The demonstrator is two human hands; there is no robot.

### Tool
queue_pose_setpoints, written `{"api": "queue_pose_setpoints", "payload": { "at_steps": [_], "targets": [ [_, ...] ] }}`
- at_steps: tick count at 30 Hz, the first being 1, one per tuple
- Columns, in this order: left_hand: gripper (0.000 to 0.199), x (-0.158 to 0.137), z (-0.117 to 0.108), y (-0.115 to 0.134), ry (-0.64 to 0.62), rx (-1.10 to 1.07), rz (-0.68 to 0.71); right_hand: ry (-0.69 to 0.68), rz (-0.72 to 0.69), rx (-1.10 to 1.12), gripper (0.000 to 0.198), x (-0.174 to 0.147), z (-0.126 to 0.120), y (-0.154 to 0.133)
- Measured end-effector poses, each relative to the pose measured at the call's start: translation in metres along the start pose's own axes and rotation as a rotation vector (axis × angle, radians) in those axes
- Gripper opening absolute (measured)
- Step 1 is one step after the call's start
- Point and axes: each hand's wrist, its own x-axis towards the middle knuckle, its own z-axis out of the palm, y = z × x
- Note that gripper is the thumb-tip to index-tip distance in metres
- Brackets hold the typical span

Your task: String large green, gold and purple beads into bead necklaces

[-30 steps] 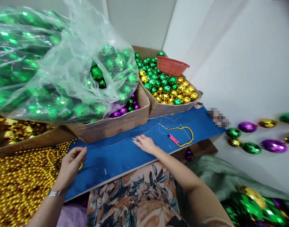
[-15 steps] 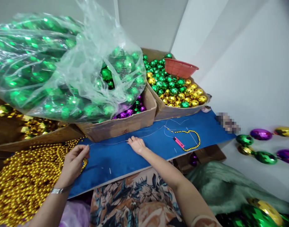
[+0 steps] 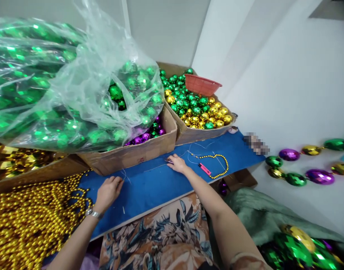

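Observation:
My left hand (image 3: 108, 192) rests low over the blue table, its fingers pinched together on a thin pale thread (image 3: 126, 175) whose loose curls stick out past the fingertips. Farther right, my right hand (image 3: 176, 164) is closed with its fingertips down near the blue surface, and a straight stretch of thread (image 3: 155, 168) runs leftward from it. Just right of that hand lies a short string of small gold beads (image 3: 227, 165) curved in an arc, with a pink lighter (image 3: 205, 169) and fine loops of thread beside it.
A heap of gold bead strings (image 3: 28, 221) covers the table's left end. Behind stand cardboard boxes (image 3: 132, 155) of shiny balls, a clear bag (image 3: 84, 86) of green balls and a red basket (image 3: 202, 85). Large-bead garlands (image 3: 295, 178) hang at right.
My left hand has moved right, away from the gold heap. My right hand has shifted right along the table, and the thread between the hands no longer looks stretched taut. The view has turned rightward.

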Motion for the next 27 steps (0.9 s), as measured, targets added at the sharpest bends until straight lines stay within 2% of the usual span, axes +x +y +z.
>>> {"api": "queue_pose_setpoints", "payload": {
  "at_steps": [4, 14, 21, 24, 27],
  "targets": [
    [0.031, 0.002, 0.012, 0.006, -0.015, 0.009, 0.065, -0.042, -0.049, -0.001, 0.030, 0.005, -0.002, 0.002],
    [0.037, 0.028, 0.001, 0.039, 0.008, -0.187, 0.160, -0.015, -0.062, 0.010, 0.032, 0.000, -0.011, 0.004],
    [0.031, 0.021, 0.028, 0.070, -0.161, -0.121, 0.286, -0.027, -0.038, 0.022, 0.036, 0.002, -0.020, 0.037],
    [0.030, 0.012, 0.042, 0.074, -0.249, -0.010, 0.308, -0.037, -0.034, 0.032, 0.034, 0.005, -0.021, 0.043],
    [0.030, 0.007, 0.049, 0.071, -0.287, 0.069, 0.316, -0.020, -0.036, 0.050, 0.032, 0.005, -0.021, 0.044]
  ]
}}
